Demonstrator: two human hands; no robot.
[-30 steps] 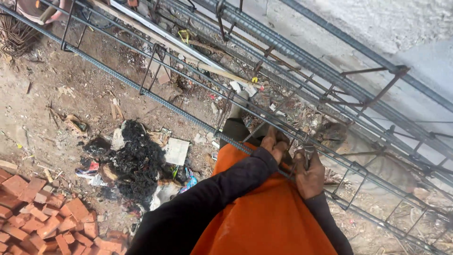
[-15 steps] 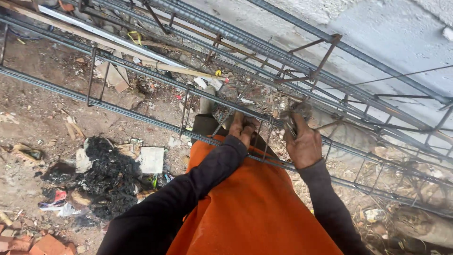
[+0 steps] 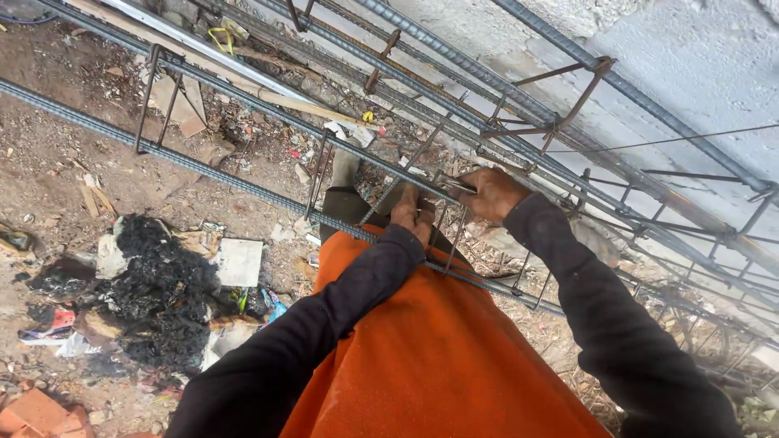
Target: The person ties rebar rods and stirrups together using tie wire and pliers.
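Note:
A long rebar cage (image 3: 243, 180) of ribbed steel bars and thin rectangular stirrups runs diagonally across the view in front of my orange clothing. My left hand (image 3: 414, 212) is closed around a stirrup (image 3: 454, 237) where it meets the near lower bar. My right hand (image 3: 492, 192) is farther in, on an upper bar, fist shut on a small metal tool whose tip (image 3: 445, 181) pokes out to the left. The two hands are a short way apart.
A pale concrete wall (image 3: 690, 65) stands behind the cage. On the dirt at the left lie a black charred heap (image 3: 154, 284), a white tile (image 3: 239, 261), red bricks (image 3: 32, 414) and scattered litter. A wooden stick (image 3: 268, 96) lies under the bars.
My right hand has lifted from the near lower bar and reached up and in to an upper bar with the tool. My left hand stays on the stirrup.

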